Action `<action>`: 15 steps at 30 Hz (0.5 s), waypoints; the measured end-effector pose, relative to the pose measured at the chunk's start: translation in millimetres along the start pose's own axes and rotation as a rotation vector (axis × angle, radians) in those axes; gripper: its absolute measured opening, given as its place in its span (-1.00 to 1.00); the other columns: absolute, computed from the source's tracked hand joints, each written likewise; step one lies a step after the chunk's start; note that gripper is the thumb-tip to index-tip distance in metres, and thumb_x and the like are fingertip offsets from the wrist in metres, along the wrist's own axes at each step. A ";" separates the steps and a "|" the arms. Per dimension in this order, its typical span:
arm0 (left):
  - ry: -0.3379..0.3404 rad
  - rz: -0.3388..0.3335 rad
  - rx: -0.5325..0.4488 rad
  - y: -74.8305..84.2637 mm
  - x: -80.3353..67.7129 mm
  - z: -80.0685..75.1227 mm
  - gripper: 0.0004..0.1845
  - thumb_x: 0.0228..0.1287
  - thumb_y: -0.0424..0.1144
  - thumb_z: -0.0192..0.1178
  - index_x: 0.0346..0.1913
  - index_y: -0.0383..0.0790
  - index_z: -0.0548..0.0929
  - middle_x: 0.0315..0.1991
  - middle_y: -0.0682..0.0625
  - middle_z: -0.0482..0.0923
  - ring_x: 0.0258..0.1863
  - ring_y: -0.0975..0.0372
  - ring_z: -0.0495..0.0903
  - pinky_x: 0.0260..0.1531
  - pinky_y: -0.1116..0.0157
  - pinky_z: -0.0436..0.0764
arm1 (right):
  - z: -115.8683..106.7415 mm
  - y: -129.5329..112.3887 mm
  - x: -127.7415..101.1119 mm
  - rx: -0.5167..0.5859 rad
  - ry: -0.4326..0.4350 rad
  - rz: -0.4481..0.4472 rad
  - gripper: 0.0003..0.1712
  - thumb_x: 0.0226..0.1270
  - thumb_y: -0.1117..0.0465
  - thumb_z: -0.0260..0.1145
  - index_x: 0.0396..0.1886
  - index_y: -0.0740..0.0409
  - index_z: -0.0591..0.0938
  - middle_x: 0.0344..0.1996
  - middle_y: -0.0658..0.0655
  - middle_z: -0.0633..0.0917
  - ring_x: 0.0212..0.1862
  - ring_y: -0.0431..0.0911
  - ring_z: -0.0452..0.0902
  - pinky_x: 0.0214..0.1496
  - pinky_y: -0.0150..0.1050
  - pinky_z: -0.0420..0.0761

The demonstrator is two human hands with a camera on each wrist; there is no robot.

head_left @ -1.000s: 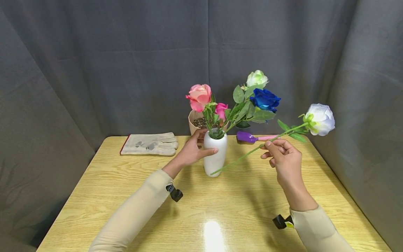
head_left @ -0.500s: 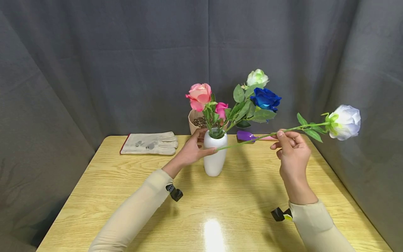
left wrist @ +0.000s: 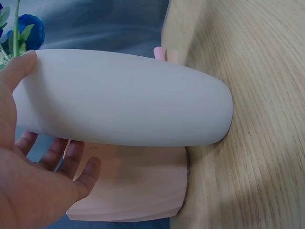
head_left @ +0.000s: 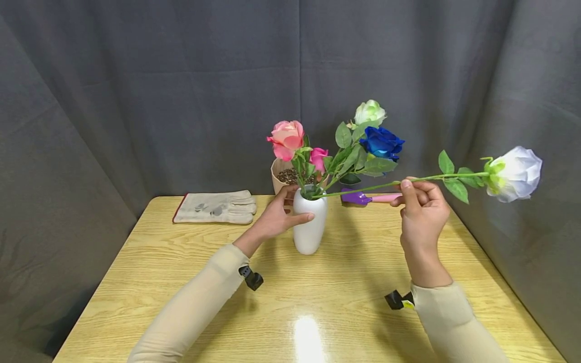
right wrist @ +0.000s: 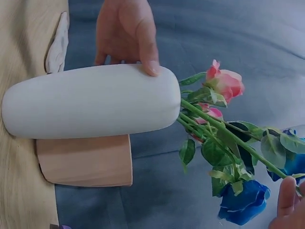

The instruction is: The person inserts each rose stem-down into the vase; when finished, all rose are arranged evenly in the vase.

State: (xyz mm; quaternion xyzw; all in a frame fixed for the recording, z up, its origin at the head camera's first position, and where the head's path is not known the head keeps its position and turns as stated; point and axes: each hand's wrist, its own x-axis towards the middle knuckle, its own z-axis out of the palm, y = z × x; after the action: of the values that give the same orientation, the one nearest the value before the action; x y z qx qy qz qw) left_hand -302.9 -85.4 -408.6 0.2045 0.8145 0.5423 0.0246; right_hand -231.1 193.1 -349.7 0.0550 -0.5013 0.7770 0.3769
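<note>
In the head view my left hand (head_left: 275, 218) holds a white vase (head_left: 309, 233) by its upper part, thumb across the front and fingers behind. The vase stands upright on the table. A coral rose (head_left: 288, 140), a small pink rose (head_left: 318, 159), a blue rose (head_left: 383, 143) and a pale green-white rose (head_left: 369, 112) rise from its mouth. My right hand (head_left: 423, 214) pinches the green stem of a white flower (head_left: 515, 174), held nearly level with the bloom to the right. Its stem end is at the vase's mouth; in the right wrist view a stem (right wrist: 238, 143) runs to the opening.
Behind the vase stands a peach pot (head_left: 278, 177) with dark grainy filling. A purple trowel (head_left: 356, 197) with a pink handle lies at the table's back edge. A cream work glove (head_left: 215, 207) lies flat at the back left. Grey curtains (head_left: 150, 101) surround the table (head_left: 181, 282).
My right hand has moved up and right with the white flower, tipping its stem flatter. The stem end has risen from beside the vase's base to its mouth. My left hand stays on the vase.
</note>
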 end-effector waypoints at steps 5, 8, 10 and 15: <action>0.000 0.001 0.006 0.3 -0.4 -0.4 -0.10 0.13 0.02 0.44 0.47 -0.02 0.21 0.25 -0.10 0.39 0.23 0.01 0.47 0.31 -0.19 0.41 | 3.6 5.3 -3.4 -0.019 -0.057 -0.078 -0.89 0.27 0.41 0.39 -0.38 0.18 0.63 -0.37 0.04 0.80 -0.62 -0.20 0.61 -0.55 -0.45 0.56; 0.003 -0.001 0.008 0.9 -0.5 -0.2 -0.12 0.14 0.01 0.44 0.47 -0.02 0.21 0.24 -0.10 0.39 0.23 0.01 0.48 0.32 -0.20 0.40 | 6.3 7.9 -5.6 -0.034 -0.088 -0.091 -0.92 0.27 0.40 0.40 -0.36 0.23 0.63 -0.35 0.05 0.80 -0.61 -0.19 0.60 -0.47 -0.42 0.63; 0.003 0.001 0.011 0.9 -0.6 -0.2 -0.12 0.14 0.00 0.44 0.47 -0.01 0.21 0.24 -0.11 0.39 0.23 0.00 0.48 0.32 -0.19 0.41 | 8.2 9.1 -7.5 -0.054 -0.105 -0.087 -0.93 0.27 0.38 0.40 -0.34 0.24 0.64 -0.37 0.03 0.79 -0.61 -0.19 0.60 -0.46 -0.41 0.63; 0.001 0.003 0.014 0.8 -1.2 0.1 -0.12 0.14 0.00 0.44 0.47 0.00 0.21 0.23 -0.10 0.40 0.22 0.01 0.48 0.31 -0.18 0.42 | 12.8 11.8 -13.6 -0.122 -0.137 -0.072 -0.92 0.29 0.32 0.41 -0.34 0.20 0.63 -0.43 0.00 0.78 -0.61 -0.20 0.61 -0.46 -0.42 0.63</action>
State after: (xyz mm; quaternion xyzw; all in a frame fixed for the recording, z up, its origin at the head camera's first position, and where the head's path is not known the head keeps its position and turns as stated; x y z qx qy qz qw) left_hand -301.5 -85.5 -408.1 0.2055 0.8180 0.5368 0.0219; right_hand -232.8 172.9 -358.4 0.1030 -0.5699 0.7255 0.3718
